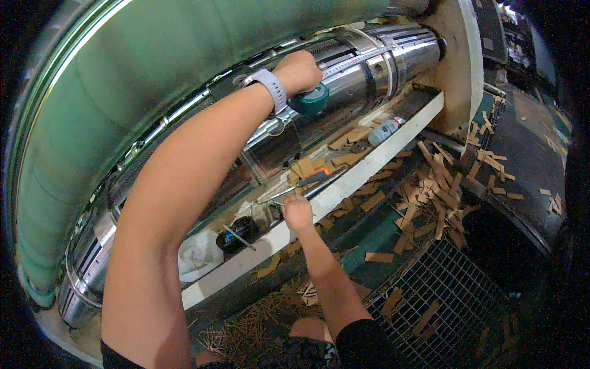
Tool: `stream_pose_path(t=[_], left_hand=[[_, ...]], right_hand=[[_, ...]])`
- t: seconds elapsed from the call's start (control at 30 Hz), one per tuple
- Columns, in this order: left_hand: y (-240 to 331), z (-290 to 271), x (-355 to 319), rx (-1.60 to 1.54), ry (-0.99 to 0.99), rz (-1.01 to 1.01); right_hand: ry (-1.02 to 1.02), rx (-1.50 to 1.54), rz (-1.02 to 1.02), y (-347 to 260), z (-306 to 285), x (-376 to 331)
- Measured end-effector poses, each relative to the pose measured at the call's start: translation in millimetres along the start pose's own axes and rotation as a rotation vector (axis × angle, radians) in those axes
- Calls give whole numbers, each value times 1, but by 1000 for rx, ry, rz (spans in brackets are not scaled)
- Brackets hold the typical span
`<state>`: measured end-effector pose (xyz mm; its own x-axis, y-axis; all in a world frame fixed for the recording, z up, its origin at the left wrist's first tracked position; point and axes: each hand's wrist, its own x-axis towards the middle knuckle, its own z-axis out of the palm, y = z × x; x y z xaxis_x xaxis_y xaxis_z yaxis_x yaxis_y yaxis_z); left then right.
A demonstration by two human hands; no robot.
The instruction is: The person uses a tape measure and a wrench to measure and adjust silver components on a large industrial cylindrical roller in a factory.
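Pressing a green tape roll against the steel roller, left hand grip pinching it.

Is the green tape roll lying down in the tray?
No, the green tape roll is up in the left hand against the shiny metal cylinder, above the tray.

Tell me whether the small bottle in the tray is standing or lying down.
Lying down. The small bottle rests on its side in the white tray, its red-capped end pointing right, among brown cardboard strips.
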<state>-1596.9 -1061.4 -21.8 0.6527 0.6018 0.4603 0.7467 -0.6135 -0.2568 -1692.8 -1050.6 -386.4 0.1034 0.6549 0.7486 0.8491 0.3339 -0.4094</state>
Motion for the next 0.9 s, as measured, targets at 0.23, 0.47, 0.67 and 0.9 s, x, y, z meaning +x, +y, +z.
stream_pose_path(t=[0.23,0.47,0.67,0.9], left_hand=[[-26,-9,-17,-41,-81,18],[-40,-35,-56,-221,-151,-41],[-71,-59,-108,-230,-184,-9],[-92,-75,-169,-460,-246,-102]], right_hand=[[-16,35,17,-1,1,-1],[41,55,12,-3,-2,0],[-62,-6,3,-4,-5,1],[57,9,-35,10,5,3]])
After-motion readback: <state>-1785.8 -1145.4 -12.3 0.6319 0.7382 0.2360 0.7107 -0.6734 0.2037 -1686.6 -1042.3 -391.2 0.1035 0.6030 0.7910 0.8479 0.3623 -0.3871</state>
